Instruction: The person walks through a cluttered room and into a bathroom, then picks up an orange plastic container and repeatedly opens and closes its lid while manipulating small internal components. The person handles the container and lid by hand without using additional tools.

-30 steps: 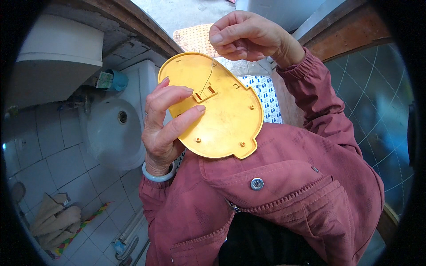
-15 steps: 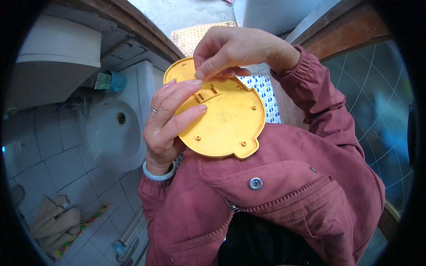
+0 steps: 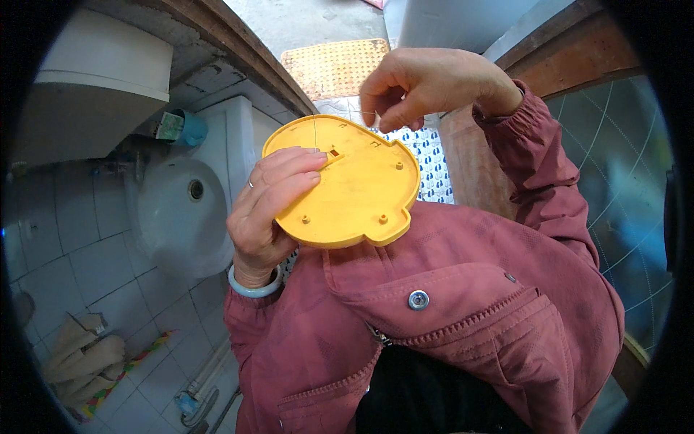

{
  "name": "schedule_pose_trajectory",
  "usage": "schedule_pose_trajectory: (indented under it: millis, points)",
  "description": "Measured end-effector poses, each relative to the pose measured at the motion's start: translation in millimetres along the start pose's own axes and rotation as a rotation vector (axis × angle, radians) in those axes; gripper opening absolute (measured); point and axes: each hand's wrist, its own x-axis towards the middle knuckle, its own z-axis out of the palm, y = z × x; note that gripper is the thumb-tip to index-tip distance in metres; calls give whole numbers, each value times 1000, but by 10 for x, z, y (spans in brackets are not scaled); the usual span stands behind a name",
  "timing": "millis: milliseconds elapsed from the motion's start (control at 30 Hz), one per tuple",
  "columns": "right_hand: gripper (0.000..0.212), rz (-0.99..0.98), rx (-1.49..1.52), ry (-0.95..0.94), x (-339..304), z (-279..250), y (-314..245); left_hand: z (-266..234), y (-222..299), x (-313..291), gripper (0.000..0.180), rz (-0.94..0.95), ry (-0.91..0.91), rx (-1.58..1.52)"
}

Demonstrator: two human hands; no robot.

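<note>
My left hand grips the left side of a yellow plastic cover, fingers flat over its face and the thumb hidden beneath. Small round posts, a raised rim and a little square slot show on this rounded cover, and a tab juts from its lower right. Beyond its upper right edge, my right hand is raised with thumb and fingers pinched. A thin pale thread crosses the top of the cover; a fine strand also shows at the right fingertips. Whether they are one piece I cannot tell.
To the left stand a white washbasin and a light blue cup. A beige cloth lies low on the left. An orange mat is on the floor ahead, with a patterned blue-and-white mat nearer. A wooden door frame rises at right.
My right hand has pulled away from the cover, up and to the right, with a fine strand at its fingertips. The cover has tilted and shifted slightly left; my left hand still holds it.
</note>
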Motion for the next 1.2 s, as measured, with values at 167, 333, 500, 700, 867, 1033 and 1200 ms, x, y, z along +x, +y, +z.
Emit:
schedule_pose_trajectory:
  millis: [167, 333, 500, 700, 867, 1033, 1200]
  points:
    - [17, -75, -465, 207, -9, -56, 172, 33, -11, 4, 28, -7, -15, 14]
    - [19, -166, -126, 326, -30, -82, 43, 130, -28, 46, 28, 0, -2, 6]
    - [23, -269, 310, 227, 22, 30, -88, 127, 35, 84, 29, -10, 19, -11]
    - [20, -275, 443, 110, 95, 134, -18, 172, 54, 104, 30, -36, 22, -24]
    - [18, -287, 438, 76, 149, 165, 29, 192, 62, 103, 30, -31, 28, -43]
    - [18, -262, 169, 57, 111, 86, 69, 282, 38, 142, 29, -29, 8, -54]
    - [25, -265, 166, -61, 83, 46, 137, 384, 24, 171, 27, -45, -43, -71]
